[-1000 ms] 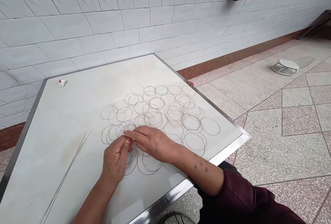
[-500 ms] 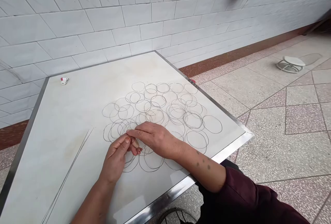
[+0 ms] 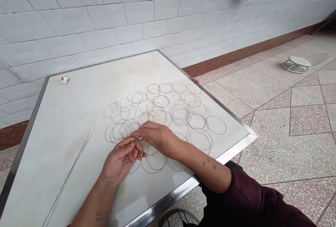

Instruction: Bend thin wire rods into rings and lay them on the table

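Observation:
My left hand (image 3: 119,162) is closed in a pinch, thumb against forefinger. My right hand (image 3: 160,137) meets it from the right, fingers bent over and fingertips touching the left ones. A short bit of thin wire (image 3: 137,138) shows between the fingertips; the rest of it is hidden by the hands. Just below sits a tan piece (image 3: 139,145), perhaps tape round a finger; I cannot tell. Many thin wire rings (image 3: 164,101) lie flat and overlapping on the white table (image 3: 86,101), under and beyond both hands.
Several long straight wires (image 3: 68,174) lie on the left of the table. A small white and red item (image 3: 65,80) is at the far left corner. The table has a metal edge (image 3: 168,200) and stands by a tiled wall. A white stool (image 3: 296,64) is on the floor at right.
Both hands have shifted slightly to the right, and the left hand has turned a little, showing more of its palm. The tan piece and wire between the fingertips show more clearly.

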